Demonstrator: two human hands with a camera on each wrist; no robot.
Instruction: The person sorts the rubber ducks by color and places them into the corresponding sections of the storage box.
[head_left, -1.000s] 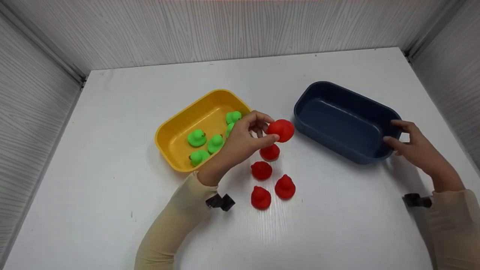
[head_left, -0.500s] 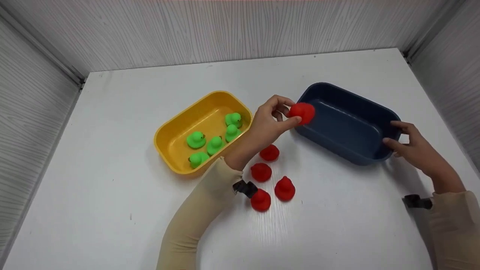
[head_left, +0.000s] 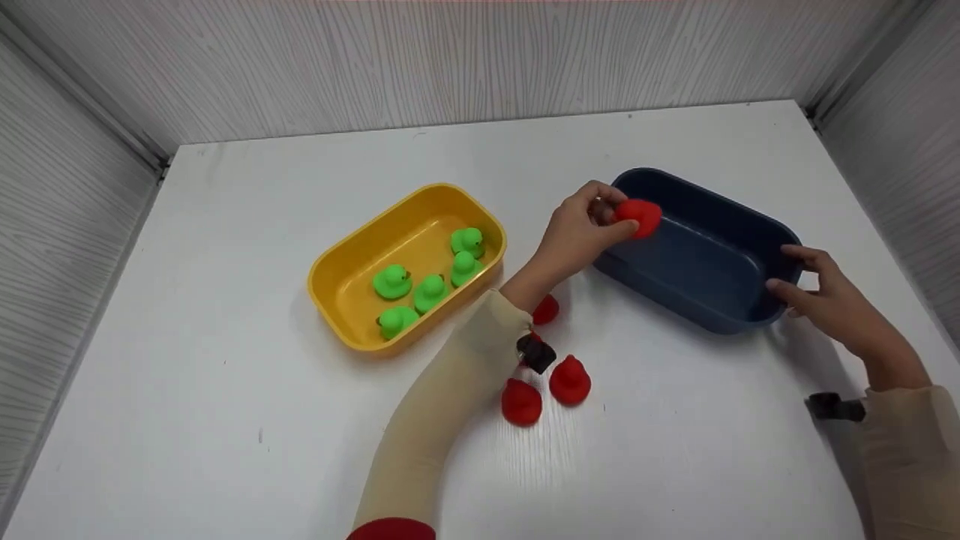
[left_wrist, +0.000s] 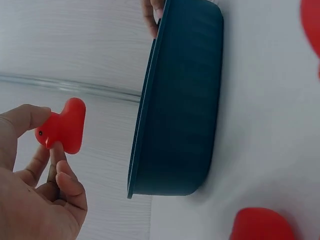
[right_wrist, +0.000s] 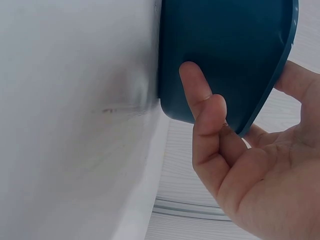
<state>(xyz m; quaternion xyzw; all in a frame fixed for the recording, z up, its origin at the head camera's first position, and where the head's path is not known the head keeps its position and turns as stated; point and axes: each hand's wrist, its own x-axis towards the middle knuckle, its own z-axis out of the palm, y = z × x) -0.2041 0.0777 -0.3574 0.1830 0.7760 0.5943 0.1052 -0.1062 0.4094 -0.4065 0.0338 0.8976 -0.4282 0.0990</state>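
Note:
In the head view my left hand (head_left: 577, 234) pinches a red toy duck (head_left: 643, 218) between thumb and fingers, over the left end of a dark blue bin (head_left: 694, 262). The left wrist view has the duck (left_wrist: 70, 126) sideways, its head and small eye between the fingertips, level with the bin's rim. My right hand (head_left: 832, 296) grips the bin's right end, with fingers on both sides of the rim. From the right wrist, some fingers of this hand (right_wrist: 270, 170) lie along the bin's outer wall (right_wrist: 230, 55). Inside, the bin holds nothing visible.
A yellow bin (head_left: 352, 232) with several green toy ducks (head_left: 393, 280) stands left of the blue one. More red ducks (head_left: 570, 381) sit on the white table (head_left: 675, 450), some partly hidden by my left forearm. Pale wood-grain panels (head_left: 480, 60) enclose the table.
My left hand has carried the red duck rightward and away from me, from above the other red ducks to over the blue bin. The right hand has stayed on the bin's rim.

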